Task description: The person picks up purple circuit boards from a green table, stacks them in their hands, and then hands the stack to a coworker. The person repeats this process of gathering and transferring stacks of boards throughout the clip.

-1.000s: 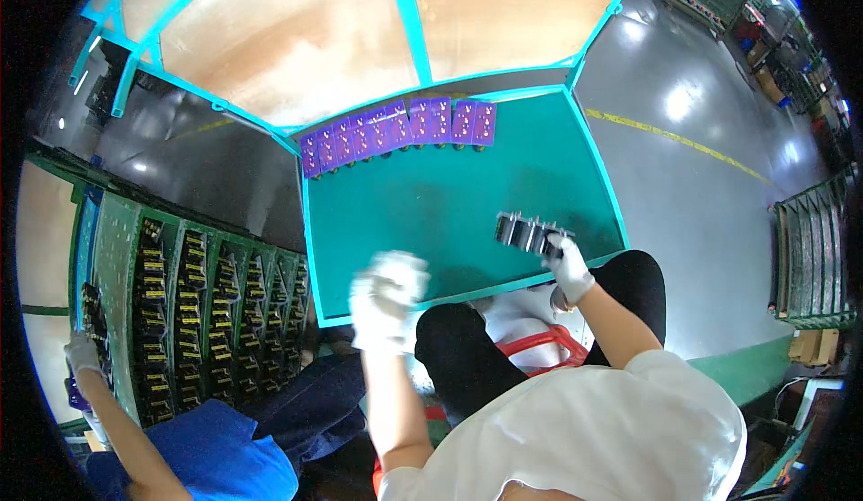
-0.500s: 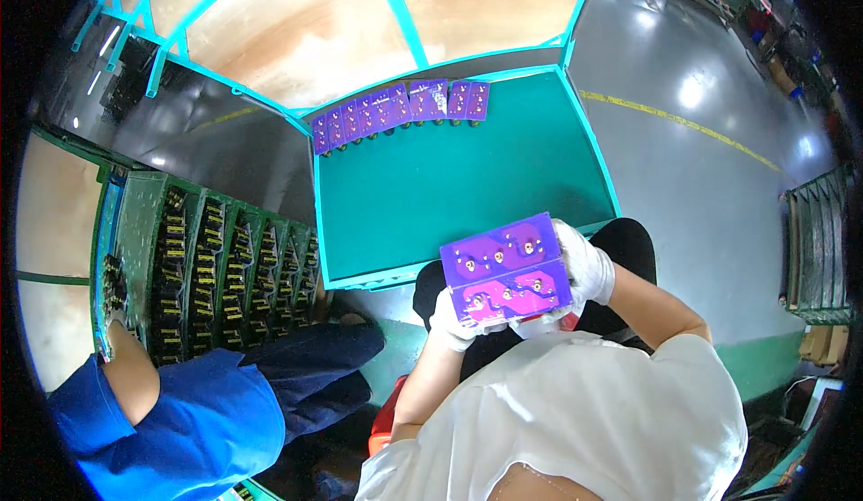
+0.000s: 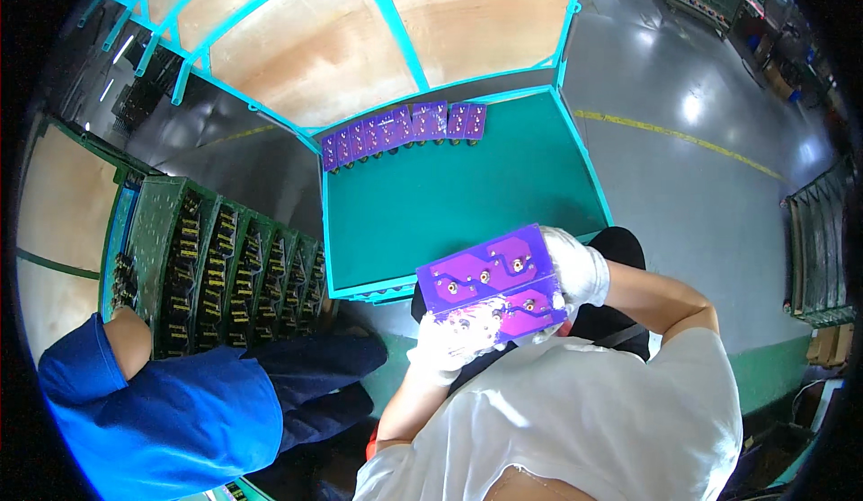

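- Over on the far left, a co-worker in a blue shirt and dark trousers sits beside the table, one bare elbow bent; I cannot make out that person's hand.
- Next to them stands a green slotted rack, its columns filled with dark parts marked in yellow.
- Along the far edge of the green surface, at its left side, lies a curved row of purple circuit boards with bright solder spots.
- The person's left hand, in a white glove, has its fingers laid over the lower left face of a purple circuit board; I cannot tell whether they pinch it.
- That board is up in front of the person, by the surface's near edge, tilted, with a seam across its middle.
- The right hand, gloved too, has its fingers curled around the board's right edge, gripping it.
- Farther right, a yellow line crosses the grey floor toward a metal rack.
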The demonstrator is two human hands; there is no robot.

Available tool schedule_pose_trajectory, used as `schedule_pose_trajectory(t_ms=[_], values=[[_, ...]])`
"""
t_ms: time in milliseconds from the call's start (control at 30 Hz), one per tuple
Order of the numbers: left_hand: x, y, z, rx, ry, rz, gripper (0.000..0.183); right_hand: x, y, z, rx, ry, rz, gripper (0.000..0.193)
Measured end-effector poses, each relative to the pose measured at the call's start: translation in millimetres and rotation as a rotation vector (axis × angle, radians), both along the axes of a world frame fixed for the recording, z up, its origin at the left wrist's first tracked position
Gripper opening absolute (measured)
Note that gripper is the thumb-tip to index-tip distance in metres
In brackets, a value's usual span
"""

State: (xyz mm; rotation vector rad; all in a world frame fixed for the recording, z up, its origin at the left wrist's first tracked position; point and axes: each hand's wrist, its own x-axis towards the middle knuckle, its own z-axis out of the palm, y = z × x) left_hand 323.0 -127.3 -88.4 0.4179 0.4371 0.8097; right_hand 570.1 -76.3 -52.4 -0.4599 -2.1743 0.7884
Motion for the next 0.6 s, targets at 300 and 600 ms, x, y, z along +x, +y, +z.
schedule_pose_trajectory(t_ms=[300, 600], values=[[-14, -2, 28, -0.094, -0.094, -0.073, 0.072, 55, 14, 13, 0.677, -0.063, -0.418, 0.05], [30, 38, 14, 0.247, -0.273, 0.3, 0.065, 13, -3, 20, 0.377, 0.139, -0.671, 0.033]])
